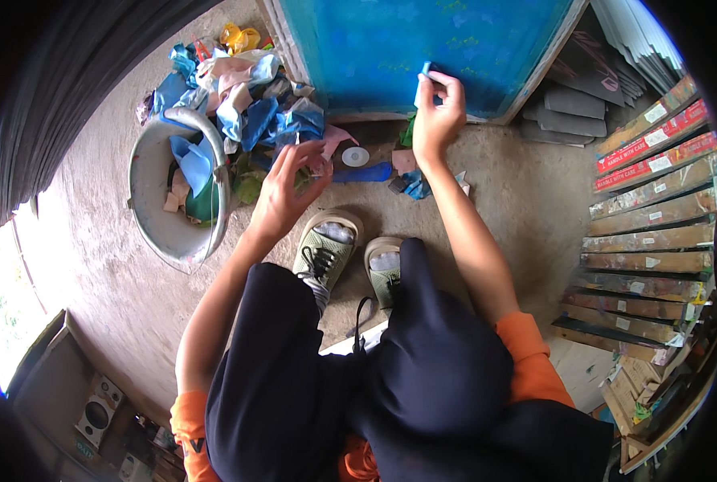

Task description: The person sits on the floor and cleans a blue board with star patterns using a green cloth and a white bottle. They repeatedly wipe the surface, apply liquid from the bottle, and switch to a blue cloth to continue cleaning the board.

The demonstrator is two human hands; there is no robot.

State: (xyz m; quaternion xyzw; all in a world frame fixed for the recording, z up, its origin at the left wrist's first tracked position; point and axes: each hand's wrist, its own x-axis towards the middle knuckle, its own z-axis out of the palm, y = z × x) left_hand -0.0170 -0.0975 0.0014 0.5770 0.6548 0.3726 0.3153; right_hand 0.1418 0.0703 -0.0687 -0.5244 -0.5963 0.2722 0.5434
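Observation:
Up ahead, my right hand (440, 115) is closed in a pinch on a small light-blue piece (426, 67), at the lower part of a blue framed panel (358, 48). Whether the piece is cloth, paper or something else I cannot tell. The panel's surface carries faint yellowish and pale patterns. My left hand (282, 193) hovers over the floor with fingers apart and holds nothing visible. It is nearest to a heap of crumpled scraps (258, 120) in blue, pink and white.
A grey bucket (137, 173) with scraps inside stands at left. On the floor lie a white disc (356, 157) and a blue strip (365, 173). Dark flat sheets (571, 112) lean beyond the panel's right side. Stacked wooden frames (651, 241) line the right. My shoes (322, 253) are below.

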